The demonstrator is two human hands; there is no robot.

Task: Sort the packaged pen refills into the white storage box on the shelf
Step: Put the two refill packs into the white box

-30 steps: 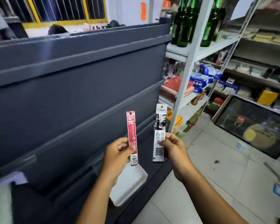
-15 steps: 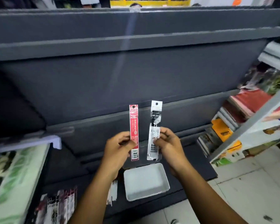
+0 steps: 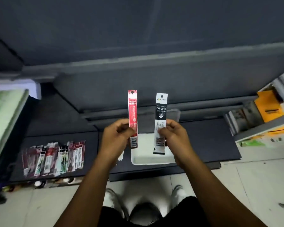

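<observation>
In the head view, the left hand (image 3: 116, 136) pinches a red refill pack (image 3: 132, 108) by its lower half and holds it upright. Just beside it, the right hand (image 3: 174, 136) pinches a black-and-white refill pack (image 3: 161, 112) the same way, and the two packs stand parallel with a narrow gap between them. Directly below and between both hands the white storage box (image 3: 147, 160) sits on the dark shelf (image 3: 211, 141), its near rim close to the shelf's front edge. What shows of its inside is plain white, and the rest is hidden behind the hands and packs. Well to the left of the left hand, a spread of more packaged refills (image 3: 56, 158) lies flat on the same shelf, near that front edge. Bare shelf stretches right of the right hand as far as a white rack of books (image 3: 266, 112). Below the wrists is tiled floor (image 3: 252, 185).
</observation>
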